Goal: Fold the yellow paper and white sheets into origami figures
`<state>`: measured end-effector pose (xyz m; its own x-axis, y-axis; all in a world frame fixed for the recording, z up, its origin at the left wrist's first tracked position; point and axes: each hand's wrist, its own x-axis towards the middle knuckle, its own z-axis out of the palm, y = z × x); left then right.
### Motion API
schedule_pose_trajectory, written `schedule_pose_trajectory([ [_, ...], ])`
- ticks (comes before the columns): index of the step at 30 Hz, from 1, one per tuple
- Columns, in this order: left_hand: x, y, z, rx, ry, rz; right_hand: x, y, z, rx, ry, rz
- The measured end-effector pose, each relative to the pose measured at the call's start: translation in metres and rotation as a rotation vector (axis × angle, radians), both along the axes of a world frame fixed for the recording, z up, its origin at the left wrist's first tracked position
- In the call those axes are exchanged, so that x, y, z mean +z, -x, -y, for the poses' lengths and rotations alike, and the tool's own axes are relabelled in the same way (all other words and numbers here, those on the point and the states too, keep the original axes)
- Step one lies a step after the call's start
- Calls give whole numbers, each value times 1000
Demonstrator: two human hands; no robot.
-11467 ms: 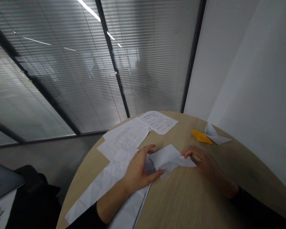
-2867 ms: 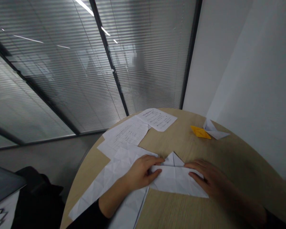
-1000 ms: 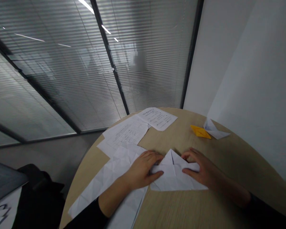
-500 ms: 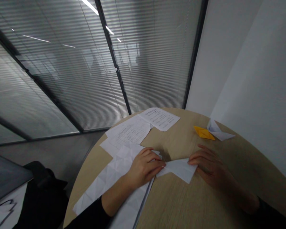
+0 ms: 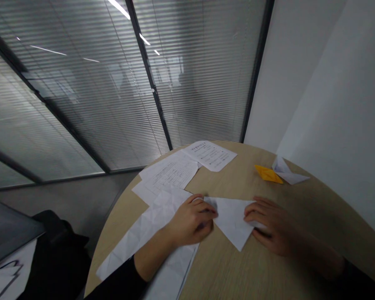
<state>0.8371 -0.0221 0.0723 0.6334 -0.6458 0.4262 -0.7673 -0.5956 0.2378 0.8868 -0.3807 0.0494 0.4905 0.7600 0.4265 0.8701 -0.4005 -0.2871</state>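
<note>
A white folded sheet of paper (image 5: 233,216) spans the space between my hands, its point turned down toward me over the wooden table. My left hand (image 5: 195,218) has its fingers curled on the paper's left corner. At the opposite corner, my right hand (image 5: 265,225) pinches the paper; a little motion blur softens its fingers. Under my left wrist and forearm lie creased white sheets (image 5: 134,246), marked with crossing fold lines. What the fingertips do beneath the paper is hidden.
Printed sheets (image 5: 175,171) lie at the table's back left. A yellow folded paper piece (image 5: 268,174) touches a white folded paper piece (image 5: 289,173) at the back right. A wall stands beyond the table (image 5: 225,275) on the right, a blind-covered glass partition (image 5: 200,104) behind.
The folded paper has opened out into a broader triangle with its upper edge raised. My right hand has shifted slightly, its fingers closing further over the corner. The left hand stays almost in place.
</note>
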Motion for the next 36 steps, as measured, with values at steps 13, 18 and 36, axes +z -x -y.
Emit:
schedule_pose_trajectory([
  [13,-1,-1,-1,53,10,-59,10,3,7,5,-5,-36],
  [18,-5,-2,-5,212,14,-62,-4,-7,18,-26,-22,-16],
  [36,-8,-11,-18,150,-61,25,-24,-25,33,-87,-13,-50],
])
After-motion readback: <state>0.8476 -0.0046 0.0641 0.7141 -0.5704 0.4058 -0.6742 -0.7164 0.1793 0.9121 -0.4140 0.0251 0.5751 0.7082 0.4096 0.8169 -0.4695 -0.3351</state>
